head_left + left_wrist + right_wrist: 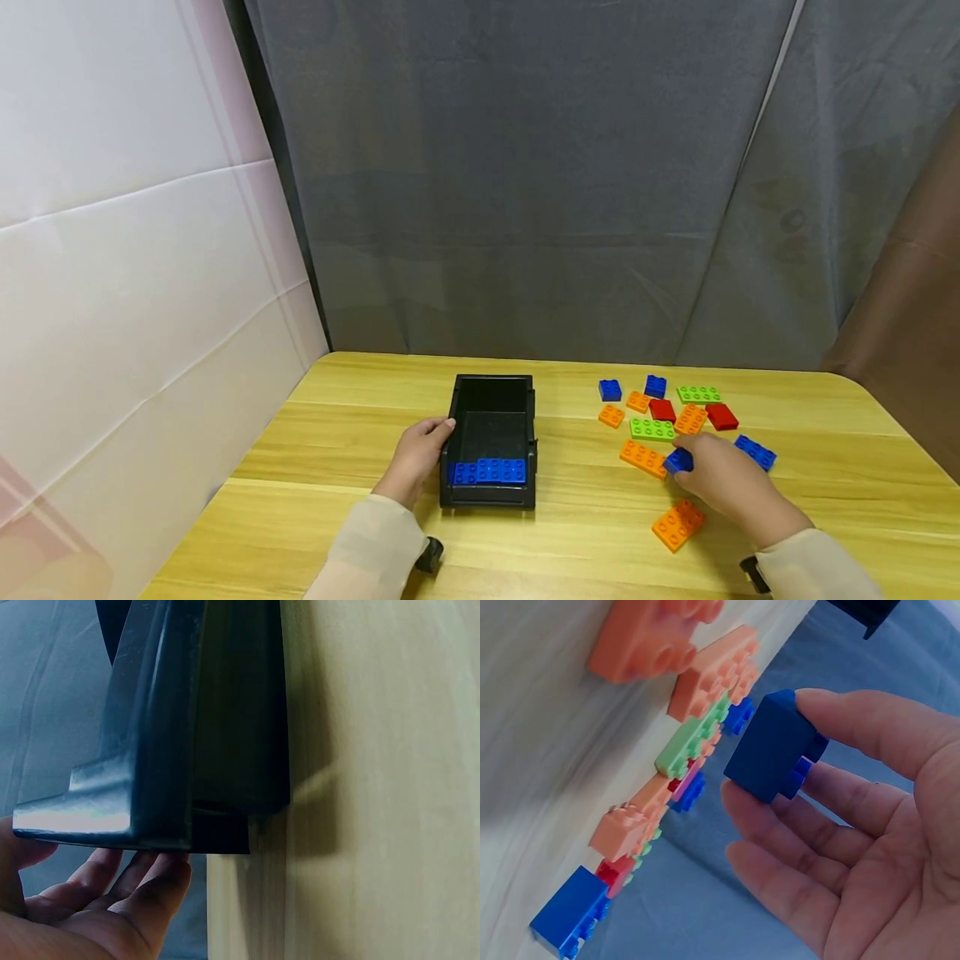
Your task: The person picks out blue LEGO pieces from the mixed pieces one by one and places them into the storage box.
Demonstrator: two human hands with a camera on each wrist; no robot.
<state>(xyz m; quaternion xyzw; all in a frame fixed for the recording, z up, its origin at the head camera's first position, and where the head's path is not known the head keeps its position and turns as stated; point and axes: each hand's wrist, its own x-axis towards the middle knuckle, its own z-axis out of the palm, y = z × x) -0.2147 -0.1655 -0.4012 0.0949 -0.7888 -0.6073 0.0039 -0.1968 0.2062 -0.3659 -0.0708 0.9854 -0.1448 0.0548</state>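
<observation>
A black plastic bin [488, 497] stands left of the middle of the table, with blue bricks [490, 472] in a row at its near end. My left hand [421, 457] grips the bin's left side, thumb over the rim; in the left wrist view its fingers [150, 889] lie against the outer wall. To the right, my right hand [723, 479] pinches a blue brick [772, 746] between thumb and fingertips. In the right wrist view this brick is tilted and held off the table, studs toward the palm.
Loose bricks lie around my right hand: orange bricks [678, 525], green bricks [652, 429], red bricks [722, 417] and other blue bricks [755, 452]. A grey curtain [525, 183] hangs behind the wooden table [300, 517], and a white cloth wall [142, 250] rises at the left.
</observation>
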